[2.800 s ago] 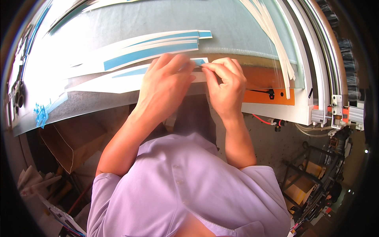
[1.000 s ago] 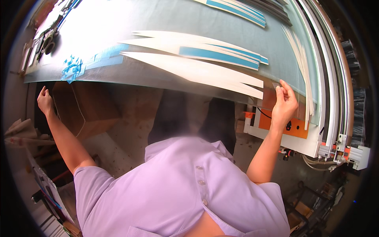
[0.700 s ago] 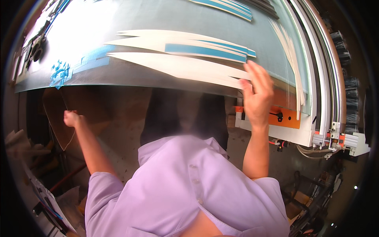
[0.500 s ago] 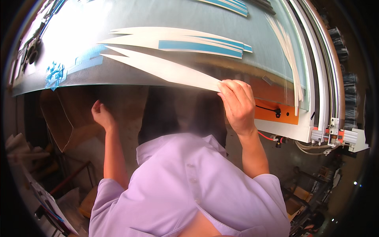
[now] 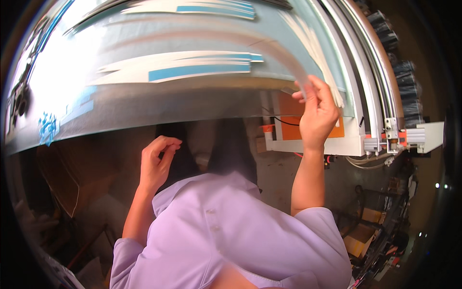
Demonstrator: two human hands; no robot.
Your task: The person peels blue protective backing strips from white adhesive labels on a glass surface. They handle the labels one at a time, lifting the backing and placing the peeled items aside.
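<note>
My right hand (image 5: 320,108) is raised over the table's right front corner, with thumb and fingers pinched on one end of a long, thin white strip (image 5: 276,48). The strip arches leftward above the glass tabletop (image 5: 192,103), bent and smeared by motion. Beneath it lies a stack of pointed white strips with blue patches (image 5: 144,70). In front of my body, below the table edge, is my left hand (image 5: 159,161). Its fingers are curled toward the thumb, and nothing shows in them.
More white and blue strips (image 5: 216,9) lie farther back. Narrow white strips (image 5: 315,48) rest along the right side, beside the metal rails (image 5: 370,62). Crumpled blue film scraps (image 5: 47,127) are at the left front edge. A brown cardboard box (image 5: 57,178) stands below.
My right hand has lifted the white strip from the front of the table and moved up and right; the strip now bends. My left hand has come rightward toward my body, fingers curling.
</note>
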